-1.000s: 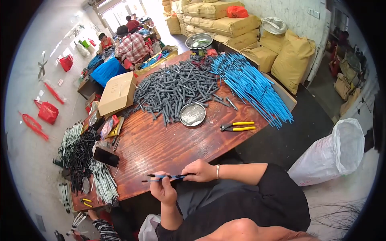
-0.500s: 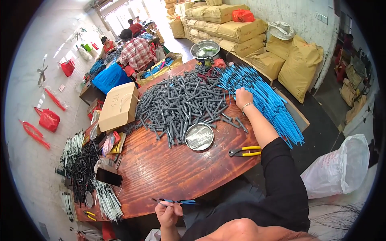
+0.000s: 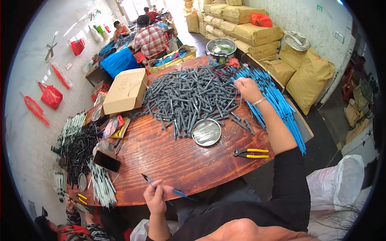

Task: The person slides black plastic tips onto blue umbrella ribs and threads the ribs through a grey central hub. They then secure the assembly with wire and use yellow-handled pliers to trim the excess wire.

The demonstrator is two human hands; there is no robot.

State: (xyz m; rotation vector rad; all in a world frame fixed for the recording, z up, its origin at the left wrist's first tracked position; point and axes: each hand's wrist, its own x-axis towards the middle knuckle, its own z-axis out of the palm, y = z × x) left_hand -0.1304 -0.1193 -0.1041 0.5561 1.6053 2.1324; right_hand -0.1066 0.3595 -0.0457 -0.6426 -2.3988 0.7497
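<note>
My left hand (image 3: 156, 197), low over the front edge of the table, pinches a few thin blue sticks (image 3: 179, 193) with dark tips; they slant across the fingers, and their exact number is hard to make out. My right hand (image 3: 250, 90) is reached far forward to the left side of a heap of long blue sticks (image 3: 283, 116). Its fingers are closed, with a bit of blue at the fingertips and blue lengths running below the wrist. Beside it spreads a large pile of dark grey plastic plugs (image 3: 193, 96).
A round tin (image 3: 206, 132) and yellow-handled pincers (image 3: 251, 153) lie on the wooden table (image 3: 161, 150). At left are a cardboard box (image 3: 124, 92), a phone (image 3: 107, 161), and black and white sticks (image 3: 102, 184). A metal bowl (image 3: 221, 47) stands behind; people sit farther back.
The view has shifted, so the table appears farther right. My right hand has moved left against the blue heap. The sticks in my left hand have tilted, and another person now shows at lower left.
</note>
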